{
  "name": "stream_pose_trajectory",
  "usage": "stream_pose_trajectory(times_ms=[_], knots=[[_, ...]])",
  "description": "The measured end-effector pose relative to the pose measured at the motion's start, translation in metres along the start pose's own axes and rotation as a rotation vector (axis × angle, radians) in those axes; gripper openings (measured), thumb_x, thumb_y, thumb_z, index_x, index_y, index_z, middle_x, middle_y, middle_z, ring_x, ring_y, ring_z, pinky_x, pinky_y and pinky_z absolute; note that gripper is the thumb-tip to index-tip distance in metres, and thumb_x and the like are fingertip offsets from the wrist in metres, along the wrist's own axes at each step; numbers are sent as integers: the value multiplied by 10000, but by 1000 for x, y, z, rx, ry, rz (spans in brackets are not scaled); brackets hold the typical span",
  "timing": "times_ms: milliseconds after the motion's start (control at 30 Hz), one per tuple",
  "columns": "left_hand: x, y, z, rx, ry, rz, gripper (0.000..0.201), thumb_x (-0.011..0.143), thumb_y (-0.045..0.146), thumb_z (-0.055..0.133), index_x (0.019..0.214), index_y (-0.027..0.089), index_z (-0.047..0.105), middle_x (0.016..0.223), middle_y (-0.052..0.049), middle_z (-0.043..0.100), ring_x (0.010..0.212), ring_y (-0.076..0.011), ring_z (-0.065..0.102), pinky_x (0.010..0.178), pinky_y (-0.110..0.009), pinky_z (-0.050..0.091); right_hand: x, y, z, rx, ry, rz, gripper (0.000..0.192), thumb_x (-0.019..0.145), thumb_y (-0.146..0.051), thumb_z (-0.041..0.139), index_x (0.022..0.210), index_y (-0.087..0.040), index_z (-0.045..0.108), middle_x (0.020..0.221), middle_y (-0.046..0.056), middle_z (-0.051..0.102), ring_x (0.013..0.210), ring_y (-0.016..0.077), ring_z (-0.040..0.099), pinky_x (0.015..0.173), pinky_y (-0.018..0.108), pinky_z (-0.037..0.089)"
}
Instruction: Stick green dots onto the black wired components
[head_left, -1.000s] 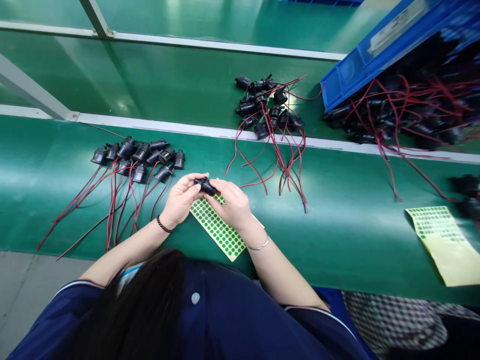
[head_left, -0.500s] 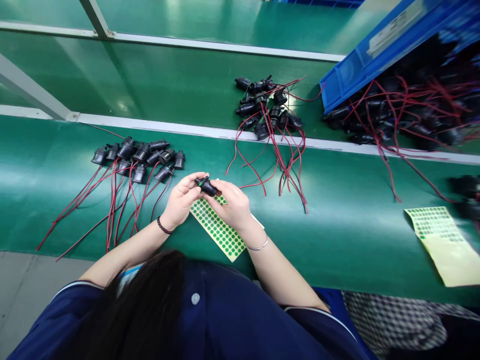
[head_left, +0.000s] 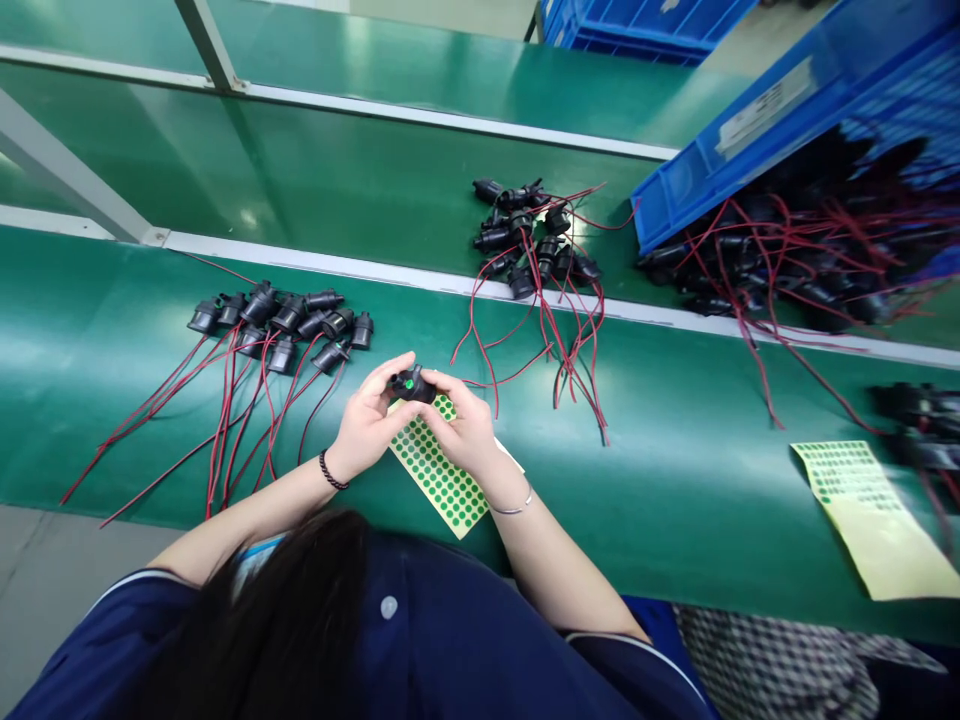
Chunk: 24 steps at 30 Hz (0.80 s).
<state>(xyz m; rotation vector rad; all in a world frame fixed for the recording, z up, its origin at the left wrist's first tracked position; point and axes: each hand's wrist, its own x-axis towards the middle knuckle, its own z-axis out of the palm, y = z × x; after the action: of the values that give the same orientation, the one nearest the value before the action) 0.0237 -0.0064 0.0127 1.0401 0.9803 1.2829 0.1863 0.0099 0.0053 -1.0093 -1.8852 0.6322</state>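
Observation:
Between my two hands is a small black pump (head_left: 417, 388) with short nozzles and a green dot sticker on its side. My left hand (head_left: 369, 418) pinches its left end with thumb and fingers. The right end is gripped by my right hand (head_left: 462, 424), the fingers partly covering the body. Beneath the hands lies a pale yellow sheet of green dot stickers (head_left: 448, 488), its upper part partly hidden by my right hand. To the left, a group of similar pumps (head_left: 289, 316) rests on the green bench with red wires trailing towards me.
A second pile of pumps (head_left: 525, 235) lies beyond my hands across the white rail (head_left: 360, 276). At right, a tilted blue crate (head_left: 679, 195) spills more wired pumps. Another sticker sheet (head_left: 885, 540) lies near the front right edge. A patterned cloth (head_left: 765, 660) shows below it.
The pump has turned in my hands, so the green dot now faces up more fully. My hands stay close together above the sheet. The camera view has shifted slightly.

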Motion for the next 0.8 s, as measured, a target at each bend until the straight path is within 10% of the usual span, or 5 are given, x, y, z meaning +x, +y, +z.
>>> stream_pose_trajectory(times_ms=[533, 800], knots=[[-2, 1, -7, 708, -108, 513, 414, 921, 150, 568, 1321, 255, 596, 1253, -83, 683, 1190, -198, 645, 1033, -383, 556, 1, -9, 0, 369, 4, 246, 212, 875, -242, 609, 1087, -239, 617, 1145, 92, 620, 1064, 212, 638, 898, 389, 580], [0, -6, 1, 725, -123, 652, 375, 942, 137, 508, 1296, 225, 595, 1208, -109, 665, 1186, -208, 632, 1018, -407, 560, -4, -3, -4, 368, -6, 266, 219, 864, -222, 625, 1080, -249, 646, 1161, 81, 629, 1089, 214, 638, 947, 410, 550]])
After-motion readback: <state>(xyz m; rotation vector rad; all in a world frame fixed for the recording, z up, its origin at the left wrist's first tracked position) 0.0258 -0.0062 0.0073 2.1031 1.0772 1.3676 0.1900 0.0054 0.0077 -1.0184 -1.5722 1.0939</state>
